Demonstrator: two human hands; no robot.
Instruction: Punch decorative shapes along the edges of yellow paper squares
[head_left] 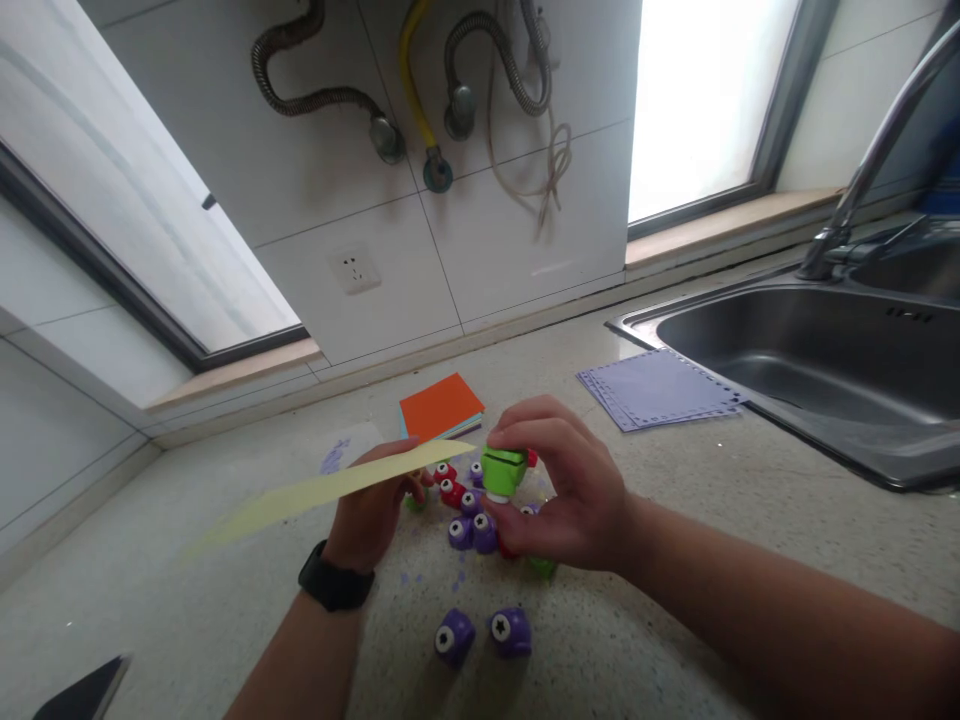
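My left hand (375, 510), with a dark watch band on its wrist, is closed on a pale yellow sheet of paper (315, 495). The sheet is seen nearly edge-on and hides part of the fingers. Between the thumb and fingers of my right hand (570, 480) is a green craft punch (502, 470), beside the sheet's right end. Below the hands lie several purple punches (484, 533) and red punches (451, 492) in a cluster. Closer to me, two more purple punches (510, 632) stand side by side.
Orange paper (442, 405) tops a stack behind my hands. Lavender sheets with punched edges (656, 388) lie beside the steel sink (787, 340). Purple paper scraps (335, 455) dot the counter (247, 590). A dark flat object (84, 690) is at the lower left.
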